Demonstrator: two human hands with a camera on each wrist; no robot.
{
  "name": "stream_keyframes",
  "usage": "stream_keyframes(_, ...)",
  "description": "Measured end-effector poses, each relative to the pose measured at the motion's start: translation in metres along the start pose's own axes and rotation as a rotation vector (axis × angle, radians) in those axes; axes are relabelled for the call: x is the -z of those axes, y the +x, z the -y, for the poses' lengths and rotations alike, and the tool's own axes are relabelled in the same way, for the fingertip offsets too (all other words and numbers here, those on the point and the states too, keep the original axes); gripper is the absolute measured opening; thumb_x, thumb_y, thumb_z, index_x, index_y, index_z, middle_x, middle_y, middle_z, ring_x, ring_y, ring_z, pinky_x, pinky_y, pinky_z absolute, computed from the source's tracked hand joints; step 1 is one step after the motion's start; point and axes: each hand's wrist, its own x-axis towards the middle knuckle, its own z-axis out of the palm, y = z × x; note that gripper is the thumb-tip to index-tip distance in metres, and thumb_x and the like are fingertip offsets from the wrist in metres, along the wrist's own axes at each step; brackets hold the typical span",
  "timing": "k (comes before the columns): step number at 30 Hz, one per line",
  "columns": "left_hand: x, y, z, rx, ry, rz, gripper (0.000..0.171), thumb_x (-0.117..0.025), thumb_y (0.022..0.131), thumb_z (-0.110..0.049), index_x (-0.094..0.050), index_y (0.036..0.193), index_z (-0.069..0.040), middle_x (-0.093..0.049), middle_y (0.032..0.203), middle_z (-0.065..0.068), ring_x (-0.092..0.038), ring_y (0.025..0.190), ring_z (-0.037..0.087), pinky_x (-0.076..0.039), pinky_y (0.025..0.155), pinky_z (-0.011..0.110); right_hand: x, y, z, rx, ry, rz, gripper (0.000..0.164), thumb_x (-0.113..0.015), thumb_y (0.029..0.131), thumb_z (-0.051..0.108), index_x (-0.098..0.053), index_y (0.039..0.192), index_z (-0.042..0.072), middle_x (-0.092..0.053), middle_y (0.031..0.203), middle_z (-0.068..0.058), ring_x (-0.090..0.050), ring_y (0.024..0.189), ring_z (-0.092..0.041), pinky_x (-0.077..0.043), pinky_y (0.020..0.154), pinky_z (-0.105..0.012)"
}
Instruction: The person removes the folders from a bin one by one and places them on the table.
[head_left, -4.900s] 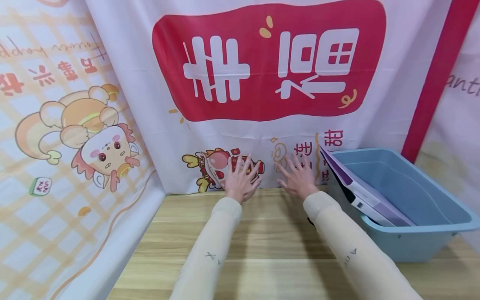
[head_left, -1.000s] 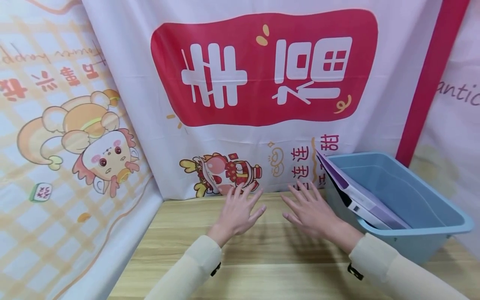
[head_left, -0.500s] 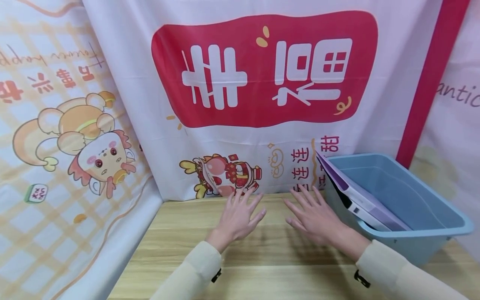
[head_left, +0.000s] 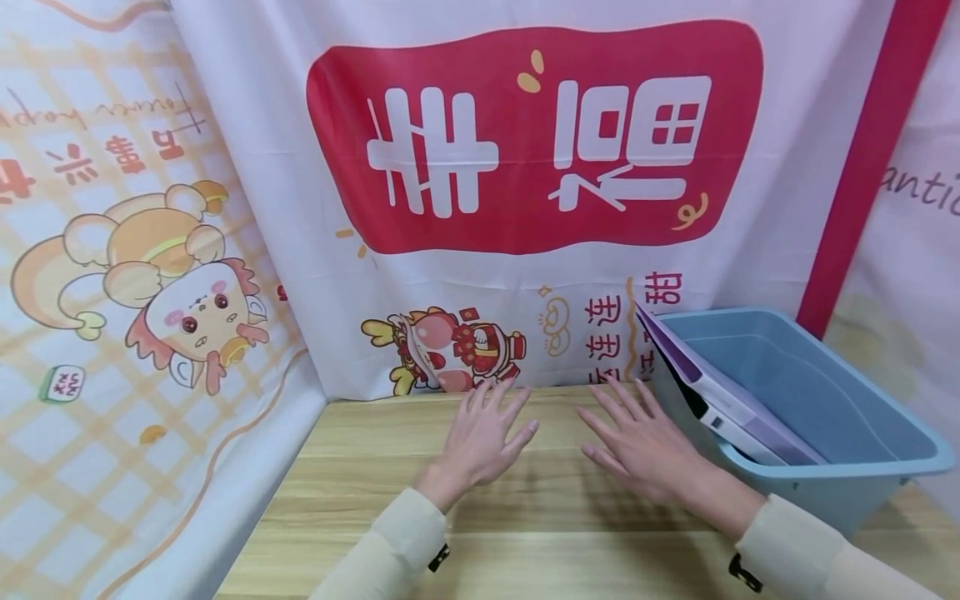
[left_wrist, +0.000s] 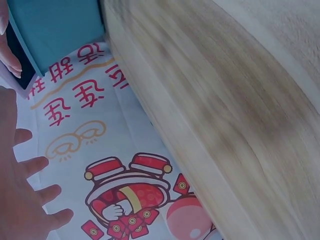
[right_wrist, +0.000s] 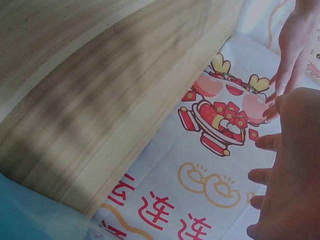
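Both hands hover over the wooden table with fingers spread and nothing in them. My left hand (head_left: 482, 437) is left of the middle, palm down, its fingertips overlapping the foot of the printed cloth (head_left: 450, 279) in the head view. To its right, my right hand (head_left: 647, 446) reaches in with straight fingers, nearest to a blue plastic bin (head_left: 832, 473). A purple and white binder (head_left: 731, 404) leans in that bin, one end sticking up over the left rim. In the left wrist view the left hand (left_wrist: 25, 175) shows at the left edge; the right hand (right_wrist: 295, 170) shows in its own wrist view.
The wooden table (head_left: 360, 500) ends at the hanging cloth, which forms a back wall with red and white lettering. A checked cartoon cloth (head_left: 75, 450) bounds the left side. Another white cloth (head_left: 915, 275) hangs behind the bin on the right.
Since the oldest frame both hands have drawn back from the cloth toward the body. Over the last second the right hand has shifted slightly right; the bin and binder stay put.
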Motion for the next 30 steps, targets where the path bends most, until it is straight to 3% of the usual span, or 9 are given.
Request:
stream_keyframes(12,0.001,-0.001,-0.006,0.011,-0.063,-0.015,0.065,-0.026,0.106,-0.064,-0.036,0.160,-0.029,-0.029,0.167,0.004,-0.025,0.153,0.035,-0.019,0.123,0.059,0.006,-0.010,0.003,0.029,0.010,-0.013,0.056,-0.047,0.106,0.051,-0.051,0.152,0.019,-0.031,0.165,-0.014,-0.014,0.155,-0.040,-0.002,0.124,-0.064)
stream_keyframes(30,0.009,0.001,-0.021,0.022,-0.152,-0.081,0.059,-0.038,0.106,-0.057,-0.043,0.155,-0.024,-0.041,0.160,0.004,-0.039,0.145,0.029,-0.034,0.117,0.058,0.018,-0.025,0.002,0.070,0.004,-0.073,0.054,-0.047,0.106,0.049,-0.053,0.150,0.018,-0.035,0.163,-0.013,-0.018,0.154,-0.039,-0.006,0.125,-0.060)
